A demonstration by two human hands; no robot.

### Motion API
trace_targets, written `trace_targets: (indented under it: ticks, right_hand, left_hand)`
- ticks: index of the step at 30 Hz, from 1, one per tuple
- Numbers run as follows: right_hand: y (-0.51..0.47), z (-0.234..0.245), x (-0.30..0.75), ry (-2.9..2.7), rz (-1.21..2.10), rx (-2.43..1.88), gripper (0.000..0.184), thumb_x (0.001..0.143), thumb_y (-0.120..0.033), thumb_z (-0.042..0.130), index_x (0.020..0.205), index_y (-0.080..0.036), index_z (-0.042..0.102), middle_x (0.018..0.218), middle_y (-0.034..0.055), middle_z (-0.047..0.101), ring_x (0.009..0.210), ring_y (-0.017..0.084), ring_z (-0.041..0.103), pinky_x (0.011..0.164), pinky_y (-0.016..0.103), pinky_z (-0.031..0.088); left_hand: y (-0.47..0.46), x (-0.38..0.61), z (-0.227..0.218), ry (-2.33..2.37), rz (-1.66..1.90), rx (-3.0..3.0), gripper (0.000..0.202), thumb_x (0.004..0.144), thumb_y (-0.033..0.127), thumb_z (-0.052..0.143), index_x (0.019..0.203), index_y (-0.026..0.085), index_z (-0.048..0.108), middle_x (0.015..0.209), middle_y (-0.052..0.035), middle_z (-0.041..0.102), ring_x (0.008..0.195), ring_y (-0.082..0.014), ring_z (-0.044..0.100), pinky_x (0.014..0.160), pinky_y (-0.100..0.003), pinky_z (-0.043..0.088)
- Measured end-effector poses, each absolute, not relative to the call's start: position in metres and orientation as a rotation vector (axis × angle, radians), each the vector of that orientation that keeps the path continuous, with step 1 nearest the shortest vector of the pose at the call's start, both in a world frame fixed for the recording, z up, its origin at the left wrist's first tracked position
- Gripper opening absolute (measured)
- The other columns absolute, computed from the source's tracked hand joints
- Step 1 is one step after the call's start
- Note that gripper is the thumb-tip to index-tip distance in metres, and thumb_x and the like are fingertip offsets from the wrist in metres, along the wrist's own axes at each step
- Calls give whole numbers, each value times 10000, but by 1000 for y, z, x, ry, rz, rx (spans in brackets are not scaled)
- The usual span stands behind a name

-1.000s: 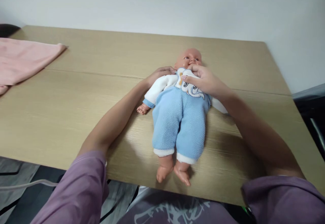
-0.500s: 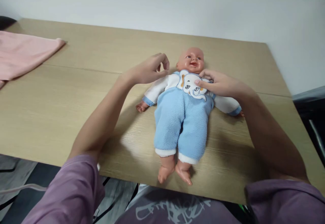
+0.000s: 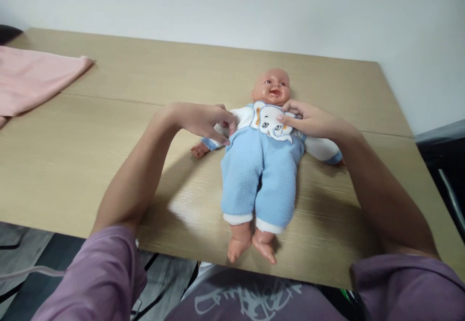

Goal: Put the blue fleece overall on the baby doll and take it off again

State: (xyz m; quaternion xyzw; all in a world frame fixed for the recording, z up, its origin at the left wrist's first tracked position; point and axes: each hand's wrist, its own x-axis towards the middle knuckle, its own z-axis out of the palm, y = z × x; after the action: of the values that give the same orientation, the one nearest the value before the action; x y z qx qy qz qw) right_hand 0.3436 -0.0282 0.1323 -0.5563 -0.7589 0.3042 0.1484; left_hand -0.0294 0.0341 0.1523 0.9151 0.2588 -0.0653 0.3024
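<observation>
A bald baby doll (image 3: 274, 86) lies face up on the table with its feet toward me. Its outfit (image 3: 241, 170) has fuzzy light blue trousers, white sleeves and a white elephant patch (image 3: 271, 122) on the chest. Beside the doll's waist and sleeve, on the picture's left, is my left hand (image 3: 207, 121), its bent fingers and thumb apart at the fabric. My right hand (image 3: 308, 117) rests over the other side of the chest. Its thumb presses on the patch and its fingers curl by the upper edge, gripping the outfit there; the palm side is hidden.
Pink cloth (image 3: 36, 78) lies at the left of the wooden table (image 3: 119, 141). A pale wall (image 3: 232, 10) rises behind the table. Dark objects (image 3: 443, 161) stand past the right edge, and a pale cable (image 3: 32, 272) runs below on the left.
My left hand has come down from beside the doll's shoulder to its sleeve and waist. My right hand stays at the chest. The doll has hardly moved.
</observation>
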Motion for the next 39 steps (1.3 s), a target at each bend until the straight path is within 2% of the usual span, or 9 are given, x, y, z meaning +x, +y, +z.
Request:
trace_targets:
  ticks: [6, 10, 14, 19, 24, 27, 32, 35, 39]
  right_hand:
    - [-29, 132, 344, -2164, 901, -1594, 588, 1038, -867, 756, 1212, -306, 785, 1259, 109, 875, 1234, 428, 776, 1166, 601, 635]
    - [-31, 134, 341, -2118, 995, -1584, 642, 1050, -885, 757, 1252, -276, 774, 1365, 135, 869, 1225, 415, 765, 1190, 593, 618]
    - [-31, 134, 340, -2071, 1037, -1573, 635, 993, -883, 824, 1216, -289, 782, 1319, 119, 873, 1213, 422, 765, 1143, 571, 632]
    - [-27, 126, 345, -2066, 1036, -1541, 620, 1032, -847, 822, 1252, -267, 797, 1329, 122, 871, 1224, 397, 767, 1163, 549, 609]
    - [-26, 125, 348, -2080, 1019, -1571, 634, 1032, -854, 809, 1283, -272, 804, 1307, 102, 880, 1254, 395, 776, 1136, 534, 632]
    - [-27, 130, 348, -2095, 1025, -1593, 605, 1028, -853, 804, 1265, -296, 804, 1297, 100, 885, 1273, 416, 786, 1166, 567, 654]
    - [-27, 129, 348, -2091, 1018, -1609, 575, 1015, -877, 799, 1218, -339, 813, 1231, 85, 892, 1268, 437, 798, 1162, 614, 677]
    - [-33, 124, 350, -2028, 954, -1594, 588, 1028, -853, 805, 1314, -340, 817, 1302, 100, 890, 1265, 419, 799, 1183, 624, 683]
    - [-65, 116, 368, -1958, 675, -1602, 626, 1024, -787, 832, 1422, -304, 823, 1422, 162, 857, 1334, 464, 799, 1248, 708, 658]
  left_hand:
    - [35, -26, 153, 580, -164, 2342, 380, 1133, 623, 648, 1169, 251, 716, 1116, -100, 770, 1020, -291, 738, 930, -366, 615]
    - [36, -23, 156, 540, -204, 2305, 421, 1103, 664, 688, 1128, 245, 725, 1060, -73, 721, 966, -275, 679, 930, -369, 590]
    - [39, -27, 157, 515, -219, 2291, 469, 1047, 719, 775, 1087, 252, 748, 1051, -60, 713, 1035, -297, 694, 993, -380, 583]
    - [44, -32, 154, 508, -192, 2198, 483, 1039, 703, 848, 1050, 248, 687, 1054, -53, 701, 1077, -299, 717, 1023, -375, 577]
    - [44, -30, 149, 579, -169, 2218, 523, 974, 739, 873, 1128, 266, 711, 1079, -56, 731, 1035, -298, 729, 993, -389, 580]
    - [44, -30, 145, 759, -207, 2303, 451, 948, 671, 848, 1165, 286, 757, 1011, -40, 754, 941, -291, 722, 917, -386, 560]
    - [36, -24, 136, 991, -238, 2463, 309, 889, 433, 849, 1157, 299, 771, 904, -28, 779, 823, -281, 706, 841, -384, 525]
    - [22, -20, 134, 1150, -198, 2643, 159, 957, 332, 784, 1105, 277, 761, 904, -51, 778, 845, -302, 726, 952, -439, 554]
    - [1, -14, 144, 1296, 72, 2823, 172, 1115, 262, 636, 1228, 234, 762, 1203, -131, 813, 1206, -382, 770, 1210, -533, 546]
